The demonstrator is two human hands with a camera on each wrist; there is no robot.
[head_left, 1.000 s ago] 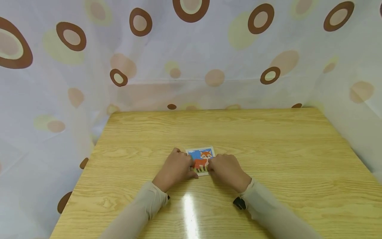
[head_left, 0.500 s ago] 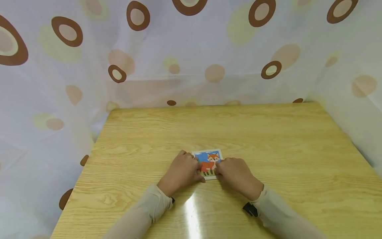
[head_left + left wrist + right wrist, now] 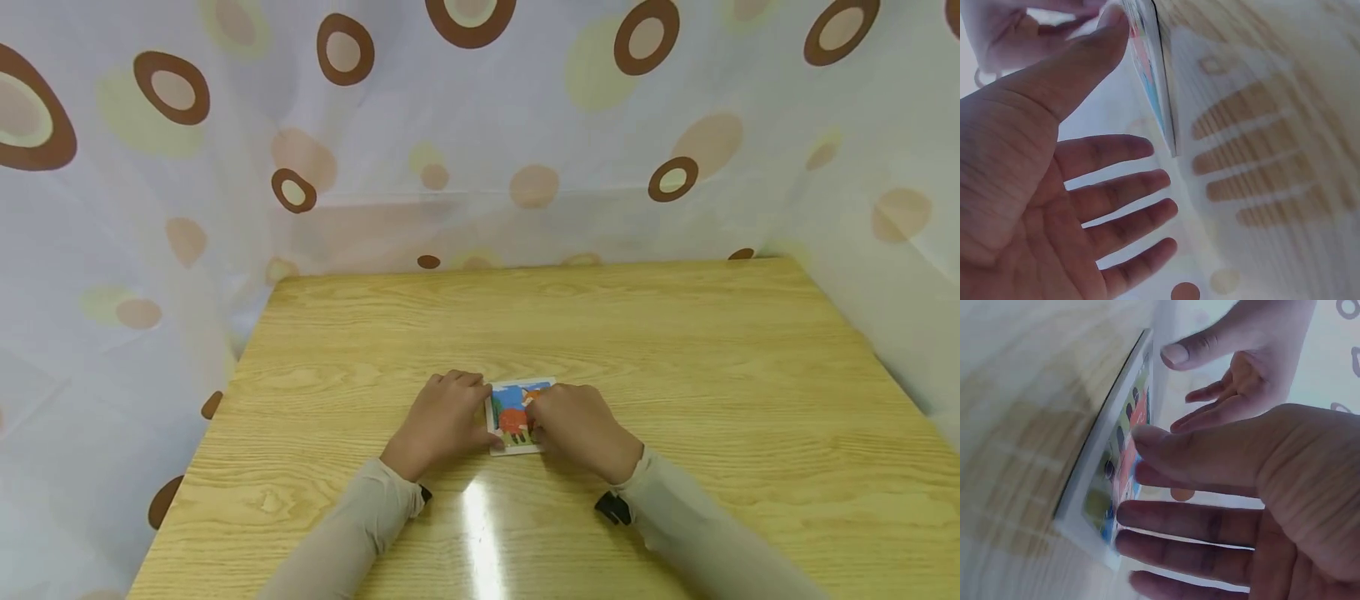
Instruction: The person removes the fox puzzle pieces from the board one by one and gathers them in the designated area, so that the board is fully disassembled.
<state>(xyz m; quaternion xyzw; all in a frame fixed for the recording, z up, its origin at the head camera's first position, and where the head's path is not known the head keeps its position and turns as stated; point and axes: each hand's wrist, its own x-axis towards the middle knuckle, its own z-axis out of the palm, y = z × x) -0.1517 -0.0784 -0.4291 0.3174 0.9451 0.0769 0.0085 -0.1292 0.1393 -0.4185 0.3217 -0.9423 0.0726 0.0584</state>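
Note:
A small white-framed board with a fox picture (image 3: 514, 422) lies flat on the table, its thick side showing in the right wrist view (image 3: 1099, 503). My left hand (image 3: 442, 421) is at its left edge with fingers extended; the thumb is by the near left corner, and whether it touches is unclear. The left wrist view shows that hand (image 3: 1035, 212) with its fingers spread beside the board (image 3: 1160, 87). My right hand (image 3: 581, 427) covers the board's right part, including much of the fox's face. Its thumb and fingertips (image 3: 1147, 434) reach the picture surface, with nothing visibly held.
A wood-grain table (image 3: 360, 333) extends around both hands. White curtain cloth with brown and cream spots (image 3: 480, 133) hangs behind it and along both sides. A bright light reflection (image 3: 480, 533) lies on the near tabletop. Dark bands (image 3: 613, 507) show at the wrists.
My left hand has drawn back leftward and its fingers have come off the picture. My right hand has shifted left across the board and now hides more of the fox's face.

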